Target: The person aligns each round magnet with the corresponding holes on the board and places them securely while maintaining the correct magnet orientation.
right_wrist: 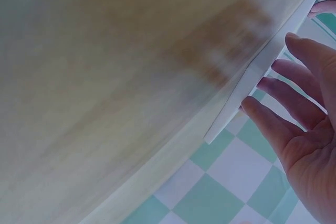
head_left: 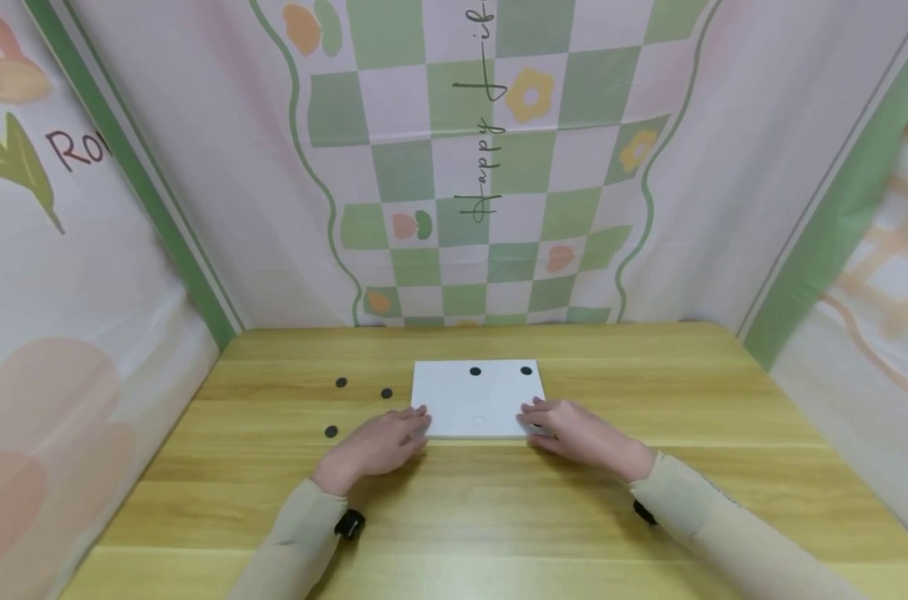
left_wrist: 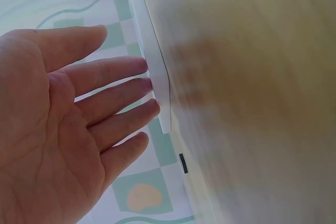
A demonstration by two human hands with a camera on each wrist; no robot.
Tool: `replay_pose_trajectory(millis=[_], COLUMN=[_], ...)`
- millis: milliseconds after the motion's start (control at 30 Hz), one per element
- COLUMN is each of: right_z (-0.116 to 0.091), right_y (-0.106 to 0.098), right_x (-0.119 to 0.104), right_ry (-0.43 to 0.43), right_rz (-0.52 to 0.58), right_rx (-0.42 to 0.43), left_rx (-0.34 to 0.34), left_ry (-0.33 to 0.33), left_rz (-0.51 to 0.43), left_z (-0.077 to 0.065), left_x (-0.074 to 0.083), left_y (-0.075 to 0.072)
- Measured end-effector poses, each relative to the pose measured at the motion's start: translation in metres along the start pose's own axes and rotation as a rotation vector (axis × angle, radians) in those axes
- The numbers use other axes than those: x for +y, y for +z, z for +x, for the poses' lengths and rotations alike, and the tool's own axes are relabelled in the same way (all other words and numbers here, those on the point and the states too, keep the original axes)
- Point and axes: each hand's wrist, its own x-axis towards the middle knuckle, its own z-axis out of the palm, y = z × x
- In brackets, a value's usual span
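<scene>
A thin white rectangular board [head_left: 454, 400] lies flat on the table. Near its far edge are two black discs, one toward the middle [head_left: 475, 372] and one at the far right corner [head_left: 526, 371]. A faint round mark [head_left: 479, 421] shows by the near edge. My left hand [head_left: 379, 442] rests its fingertips on the board's near left corner, fingers nearly straight, thumb apart. On the near right corner lie the fingers of my right hand [head_left: 577, 435], loosely extended. Something dark peeks out beneath them, mostly hidden.
Left of the board, three loose black discs lie on the wooden table [head_left: 469, 517]: a far one [head_left: 341, 382], one nearer the board [head_left: 386, 393] and a near one [head_left: 331, 432]. A checked green-and-white curtain [head_left: 461, 167] hangs behind the table's back edge.
</scene>
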Motion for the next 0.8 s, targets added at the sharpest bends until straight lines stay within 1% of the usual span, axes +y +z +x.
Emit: replay_pose_trajectory(millis=[233,367,467,633,800], right_z=[0.000,0.000,0.000,0.000,0.000], right_y=[0.000,0.000,0.000,0.001,0.001], right_x=[0.000,0.000,0.001,0.001,0.001], right_ry=[-0.001,0.000,-0.001,-0.007,-0.016], right_rz=[-0.010,-0.012,-0.017,-0.019,-0.018], right_rx=[-0.001,-0.005,-0.002,0.004,0.015], left_rx=[0.031,0.069,0.112,0.169,0.201], left_ry=[0.024,0.024,0.027,0.005,-0.031], left_rz=[0.008,0.016,0.009,0.003,-0.008], left_z=[-0.001,-0.003,-0.007,-0.012,-0.016], left_x=[-0.006,-0.010,-0.015,-0.024,-0.031], left_y=[0.001,0.000,-0.003,-0.006,-0.009])
